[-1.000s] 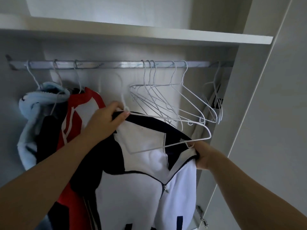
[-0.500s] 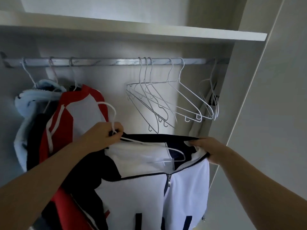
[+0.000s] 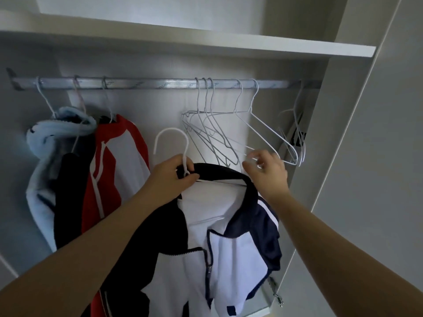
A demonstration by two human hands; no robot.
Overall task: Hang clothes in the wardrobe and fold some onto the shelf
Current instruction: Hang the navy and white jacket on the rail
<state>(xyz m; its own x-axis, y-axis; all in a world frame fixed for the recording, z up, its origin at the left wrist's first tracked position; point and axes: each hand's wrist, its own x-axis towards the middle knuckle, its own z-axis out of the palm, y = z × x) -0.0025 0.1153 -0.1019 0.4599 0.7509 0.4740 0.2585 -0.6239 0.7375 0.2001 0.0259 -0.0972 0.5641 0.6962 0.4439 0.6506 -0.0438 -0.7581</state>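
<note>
A white and navy zip jacket hangs on a white wire hanger. My left hand grips the hanger's neck together with the jacket's dark collar, well below the metal rail. The hook points up and is free of the rail. My right hand hovers just above the jacket's right shoulder, fingers loosely spread and holding nothing, close to the lower ends of the empty hangers.
A red and white jacket, a dark garment and a light blue fleece hang at the rail's left end. Several empty wire hangers hang at centre right. A white shelf runs above. The wardrobe side panel stands right.
The jacket's right shoulder now sits over the hanger. My right hand has let go of the jacket's edge and lifted. My left hand has raised the hanger, its hook now upright.
</note>
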